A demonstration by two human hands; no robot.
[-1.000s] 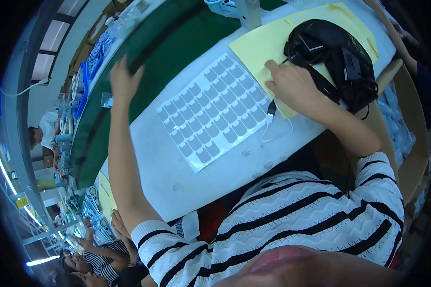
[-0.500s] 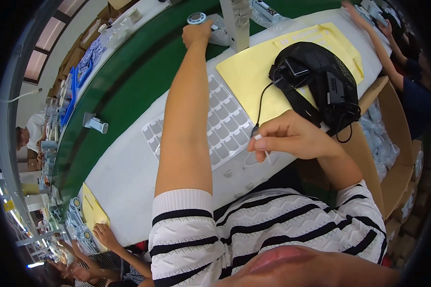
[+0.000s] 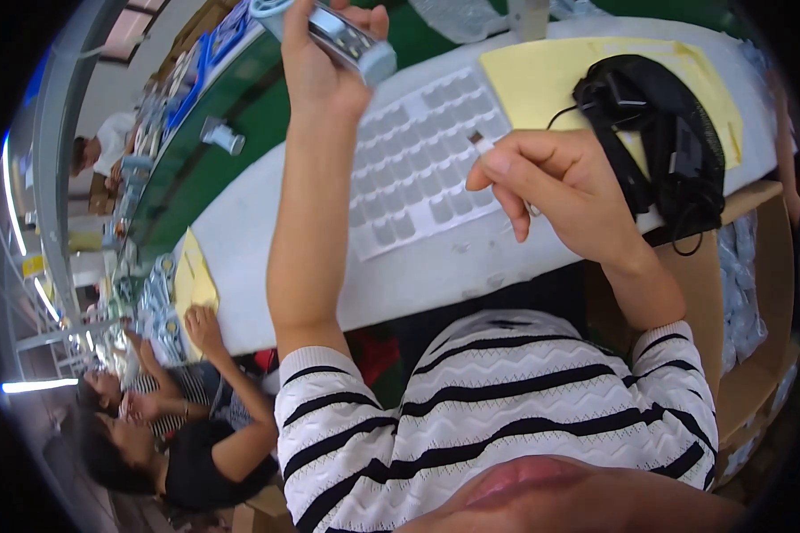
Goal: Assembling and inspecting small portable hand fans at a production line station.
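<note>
My left hand (image 3: pixel 324 75) is raised at the top of the view, its fingers wrapped round a light-blue handheld device (image 3: pixel 351 44) with a round head and a clear or glossy panel. At the middle right, my right hand (image 3: pixel 564 182) pinches a white USB cable (image 3: pixel 484 145) between thumb and fingers. The cable's metal plug points up and left, free of any socket. Below and between the hands lies a clear plastic tray (image 3: pixel 428 227) with rows of rounded grey cells. Most of the cable is hidden by my right hand.
A black mesh bundle (image 3: pixel 636 80) with adapters and cords lies on yellow sheets (image 3: pixel 524 80). A cardboard box (image 3: pixel 764 391) of bagged parts stands at right. Another light-blue device (image 3: pixel 222 136) sits on the green belt (image 3: pixel 271 111). A co-worker's hand (image 3: pixel 203 330) rests at left.
My left hand has lifted the device off the far belt and brought it nearer. My right hand has moved up with the cable, whose plug now shows. The whole view has shifted.
</note>
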